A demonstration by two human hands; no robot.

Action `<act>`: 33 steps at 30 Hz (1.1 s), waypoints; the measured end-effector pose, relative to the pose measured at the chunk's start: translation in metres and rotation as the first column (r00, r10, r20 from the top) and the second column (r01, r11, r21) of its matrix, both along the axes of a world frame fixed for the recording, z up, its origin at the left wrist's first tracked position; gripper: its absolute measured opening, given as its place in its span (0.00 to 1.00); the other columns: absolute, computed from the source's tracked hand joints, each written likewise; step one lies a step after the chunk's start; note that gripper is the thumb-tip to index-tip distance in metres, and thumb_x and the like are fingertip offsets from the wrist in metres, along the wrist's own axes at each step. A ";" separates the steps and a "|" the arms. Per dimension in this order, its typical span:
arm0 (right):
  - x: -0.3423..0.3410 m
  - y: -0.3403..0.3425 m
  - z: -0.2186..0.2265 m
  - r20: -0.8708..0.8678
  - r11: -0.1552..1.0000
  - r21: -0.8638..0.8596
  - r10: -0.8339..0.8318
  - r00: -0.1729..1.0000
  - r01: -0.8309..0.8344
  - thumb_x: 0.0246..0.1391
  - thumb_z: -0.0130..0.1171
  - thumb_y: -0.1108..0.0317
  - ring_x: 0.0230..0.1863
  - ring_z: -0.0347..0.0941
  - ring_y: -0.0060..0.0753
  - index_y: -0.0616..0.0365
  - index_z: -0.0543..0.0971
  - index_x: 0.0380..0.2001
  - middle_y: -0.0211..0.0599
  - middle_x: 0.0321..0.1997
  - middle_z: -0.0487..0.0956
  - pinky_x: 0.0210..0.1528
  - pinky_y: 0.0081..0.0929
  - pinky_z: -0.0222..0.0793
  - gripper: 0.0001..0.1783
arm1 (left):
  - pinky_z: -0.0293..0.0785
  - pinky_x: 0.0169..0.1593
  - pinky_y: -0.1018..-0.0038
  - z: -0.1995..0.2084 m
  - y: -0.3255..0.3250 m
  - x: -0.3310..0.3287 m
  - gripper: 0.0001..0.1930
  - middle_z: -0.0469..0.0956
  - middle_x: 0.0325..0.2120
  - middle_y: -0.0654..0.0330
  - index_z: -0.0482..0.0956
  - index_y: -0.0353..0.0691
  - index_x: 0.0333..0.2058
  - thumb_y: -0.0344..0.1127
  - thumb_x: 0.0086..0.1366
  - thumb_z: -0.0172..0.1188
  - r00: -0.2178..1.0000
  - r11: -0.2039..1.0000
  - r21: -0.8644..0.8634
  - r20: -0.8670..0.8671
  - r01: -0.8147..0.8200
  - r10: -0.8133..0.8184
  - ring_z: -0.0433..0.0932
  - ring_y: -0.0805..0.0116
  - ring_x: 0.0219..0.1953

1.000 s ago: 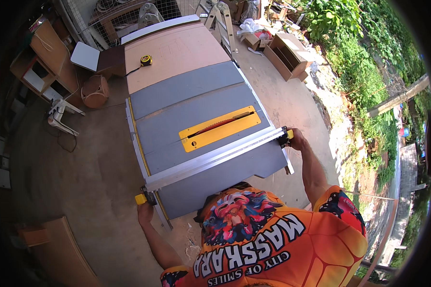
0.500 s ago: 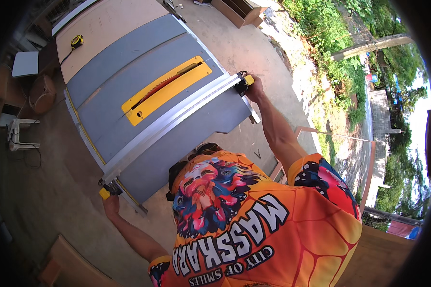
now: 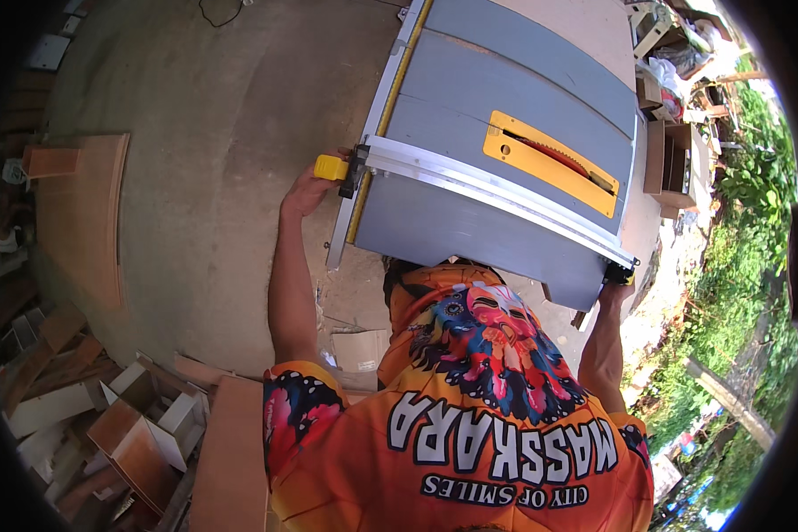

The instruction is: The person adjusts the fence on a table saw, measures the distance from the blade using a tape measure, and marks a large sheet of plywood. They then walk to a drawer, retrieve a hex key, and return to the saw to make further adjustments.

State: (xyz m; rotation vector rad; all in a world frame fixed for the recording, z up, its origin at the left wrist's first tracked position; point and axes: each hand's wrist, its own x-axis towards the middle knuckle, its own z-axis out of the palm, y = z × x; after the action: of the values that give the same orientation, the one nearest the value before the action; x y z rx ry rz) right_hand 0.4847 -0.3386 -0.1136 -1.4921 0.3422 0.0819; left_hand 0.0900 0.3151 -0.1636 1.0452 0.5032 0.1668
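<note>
While the far left is mostly workshop clutter, with a stack of plywood sheets [image 3: 80, 213] on the concrete floor [image 3: 213, 133] and loose wood offcuts [image 3: 133, 426] toward the lower corner, the real action sits on the table saw [image 3: 496, 115].

Left hand [image 3: 306, 191] is right up against the yellow lock handle [image 3: 332, 167] at the left edge of the saw table, fingers curled at it. Looks like a narrow closed grip, but from this angle I can't tell whether it's actually clamped round the handle or just pressing on it.

From there the aluminium rip fence [image 3: 496, 195] runs across the grey top to the opposite edge, between the person and the yellow throat plate [image 3: 550, 161] with the blade slot in it. The fence is flat on the table, both ends at the rails.

Right hand [image 3: 615, 288] is at the fence's far end, at the right near corner of the table. It's wrapped closed around the black end piece as far as I can see.

My read: the fence is stiff and fairly light but long, so it'll rack if pushed from one end only. Holding both ends, like here, is the way to go. Smooth metal, so it should slide easy once unlocked.
</note>
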 end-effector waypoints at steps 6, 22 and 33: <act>0.004 -0.003 0.046 -0.270 0.951 0.261 0.239 0.933 -0.168 0.69 0.41 0.49 0.65 0.75 0.51 0.51 0.72 0.69 0.43 0.66 0.78 0.68 0.55 0.70 0.32 | 0.68 0.65 0.71 0.010 0.006 0.001 0.24 0.75 0.59 0.67 0.79 0.42 0.56 0.21 0.60 0.67 0.995 0.991 0.083 -0.023 0.101 -0.099 0.74 0.69 0.60; 0.073 -0.032 0.037 -0.356 0.834 -0.330 0.324 0.876 -0.443 0.69 0.43 0.52 0.30 0.80 0.35 0.55 0.77 0.58 0.37 0.40 0.84 0.22 0.28 0.71 0.25 | 0.75 0.63 0.66 0.039 0.031 0.007 0.26 0.76 0.54 0.63 0.81 0.44 0.50 0.24 0.52 0.78 0.971 0.678 0.700 -0.099 0.224 -0.218 0.75 0.63 0.60; 0.061 -0.049 0.019 -0.067 0.713 -0.456 0.569 0.819 -0.533 0.67 0.49 0.35 0.26 0.79 0.24 0.59 0.74 0.62 0.35 0.40 0.80 0.14 0.21 0.69 0.38 | 0.70 0.66 0.64 0.062 0.036 0.006 0.19 0.78 0.53 0.62 0.83 0.42 0.45 0.22 0.54 0.72 0.959 0.583 0.768 -0.145 0.265 -0.244 0.75 0.60 0.61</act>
State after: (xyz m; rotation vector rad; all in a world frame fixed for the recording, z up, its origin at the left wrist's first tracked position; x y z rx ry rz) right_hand 0.5459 -0.3876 -0.0947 -2.0294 -0.1877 0.4494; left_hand 0.0957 0.3509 -0.1013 1.9888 0.2778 0.1145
